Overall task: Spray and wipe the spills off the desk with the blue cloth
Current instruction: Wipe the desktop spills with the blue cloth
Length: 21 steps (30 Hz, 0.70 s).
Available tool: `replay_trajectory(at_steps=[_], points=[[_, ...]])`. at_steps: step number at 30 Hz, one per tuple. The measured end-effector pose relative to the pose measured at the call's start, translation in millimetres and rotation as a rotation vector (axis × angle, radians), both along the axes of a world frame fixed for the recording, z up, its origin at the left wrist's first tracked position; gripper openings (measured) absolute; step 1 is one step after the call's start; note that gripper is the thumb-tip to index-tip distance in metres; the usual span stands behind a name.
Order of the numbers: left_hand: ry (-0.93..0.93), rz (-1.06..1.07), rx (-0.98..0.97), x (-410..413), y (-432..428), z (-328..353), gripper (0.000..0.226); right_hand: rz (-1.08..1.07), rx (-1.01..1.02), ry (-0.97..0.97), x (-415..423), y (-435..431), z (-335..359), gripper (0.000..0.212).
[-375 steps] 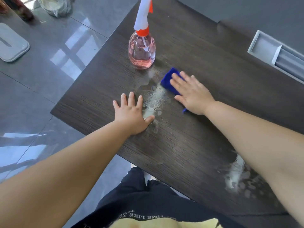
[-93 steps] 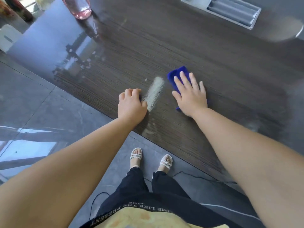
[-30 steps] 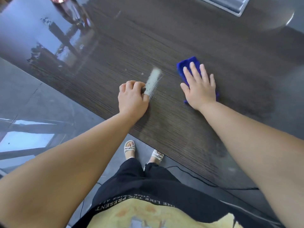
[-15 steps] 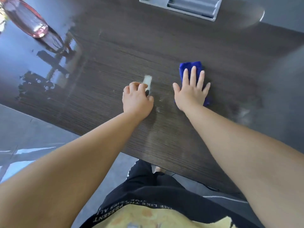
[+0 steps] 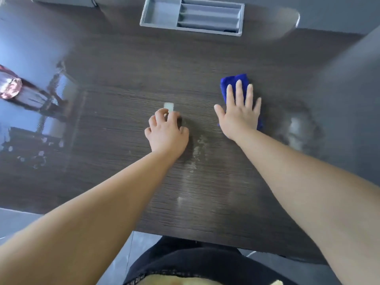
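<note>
Fingers [image 5: 238, 89] of right hand [image 5: 239, 118] press blue cloth [image 5: 232, 80]; shirt lettering [image 5: 164, 272] blurred.

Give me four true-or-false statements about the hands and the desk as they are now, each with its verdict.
1. The right hand presses flat on the blue cloth. True.
2. The left hand holds the spray bottle. False: it rests on the desk, fingers curled, holding nothing; the bottle is far off to its left.
3. A pale smear lies just beyond the left hand. True.
4. The grey tray lies at the desk's near edge. False: it lies at the far side.
</note>
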<state>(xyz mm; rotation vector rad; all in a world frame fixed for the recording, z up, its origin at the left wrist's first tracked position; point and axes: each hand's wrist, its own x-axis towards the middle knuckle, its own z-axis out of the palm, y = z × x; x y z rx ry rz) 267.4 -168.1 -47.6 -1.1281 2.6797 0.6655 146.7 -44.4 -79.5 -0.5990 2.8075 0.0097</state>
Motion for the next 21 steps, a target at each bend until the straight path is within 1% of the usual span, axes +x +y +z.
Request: replay_trajectory(at_steps=[3, 5, 7, 8, 9, 11, 13, 14, 15, 16, 19, 20, 21], points=[[0.015, 0.009, -0.021, -7.6, -6.0, -2.6, 0.036, 0.161, -0.058, -0.026, 22.5, -36.8, -0.1, 0.064], [-0.012, -0.014, -0.024, -9.0, -8.7, -3.8, 0.039, 0.279, -0.073, -0.057, 9.7, -52.4, 3.9, 0.059], [-0.038, -0.040, -0.028, -10.7, -8.6, -5.1, 0.041, 0.324, -0.068, -0.039, -15.4, -49.3, 3.6, 0.055], [-0.047, -0.052, -0.028, -10.9, -6.7, -5.7, 0.042, 0.279, -0.066, -0.030, -27.2, -40.3, 3.0, 0.054], [-0.052, -0.071, -0.024, -11.2, -3.7, -5.9, 0.043, 0.188, -0.065, -0.013, -36.2, -27.6, 1.7, 0.054], [-0.051, -0.140, -0.012, -12.8, 5.3, -6.2, 0.045, -0.071, -0.068, 0.013, -39.0, 1.8, -0.5, 0.055], [-0.035, -0.212, 0.000, -14.4, 15.9, -5.8, 0.046, -0.261, -0.045, 0.005, -18.6, 15.9, -0.5, 0.057], [-0.021, -0.241, 0.001, -14.9, 20.7, -5.6, 0.046, -0.298, -0.034, -0.003, -3.6, 15.3, -0.4, 0.059], [-0.006, -0.271, -0.002, -15.8, 25.5, -5.1, 0.046, -0.289, -0.036, -0.013, 11.1, 12.8, 0.2, 0.061], [0.005, -0.296, -0.004, -16.8, 28.9, -4.8, 0.046, -0.233, -0.051, -0.018, 21.6, 9.3, 0.3, 0.062], [0.005, -0.382, -0.005, -16.8, 37.5, -4.9, 0.049, 0.034, -0.080, -0.003, 16.5, 21.1, 1.6, 0.059], [0.002, -0.410, -0.009, -16.7, 38.8, -5.0, 0.051, 0.063, -0.072, -0.002, 4.5, 31.0, 1.6, 0.057], [-0.004, -0.438, -0.007, -15.9, 41.3, -4.7, 0.052, 0.022, -0.070, -0.004, -6.6, 44.5, 1.1, 0.056]])
